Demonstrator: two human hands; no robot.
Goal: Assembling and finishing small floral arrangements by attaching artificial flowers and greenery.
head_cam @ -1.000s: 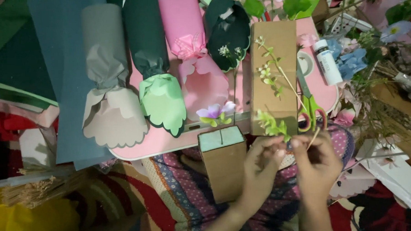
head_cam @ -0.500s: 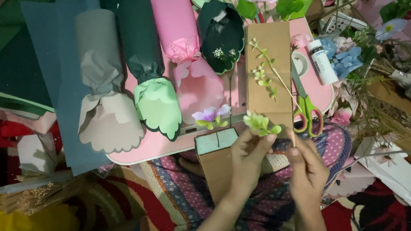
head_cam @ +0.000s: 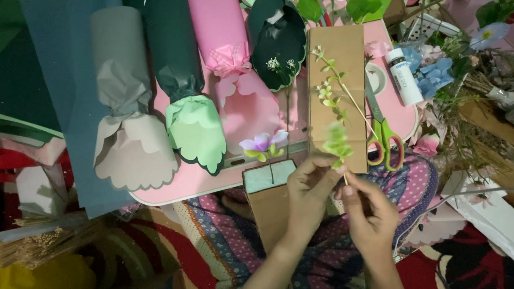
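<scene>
My left hand point(head_cam: 308, 191) and my right hand point(head_cam: 370, 210) meet over my lap, both pinching the short stem of a small light-green leafy sprig point(head_cam: 337, 144), which is blurred. Just left of my left hand stands a brown cardboard box point(head_cam: 272, 209) with pale green foam in its top. A purple artificial flower point(head_cam: 262, 143) sits at the box's far edge. Beyond the sprig lies a flat brown cardboard piece point(head_cam: 335, 67) with a thin flowering twig point(head_cam: 339, 89) on it.
A pink tray table point(head_cam: 190, 184) carries paper bouquet wraps: grey point(head_cam: 128, 132), dark green with light green point(head_cam: 190, 115), pink point(head_cam: 231, 65), dark green point(head_cam: 277, 44). Red-and-green-handled scissors point(head_cam: 385, 137) and a white glue bottle point(head_cam: 403, 75) lie right. Artificial flowers crowd the far right; dried stalks point(head_cam: 38, 249) lie left.
Both hands have shifted left and up with the sprig, from beside the scissors handles to in front of the cardboard piece's near edge. The view has also drifted slightly.
</scene>
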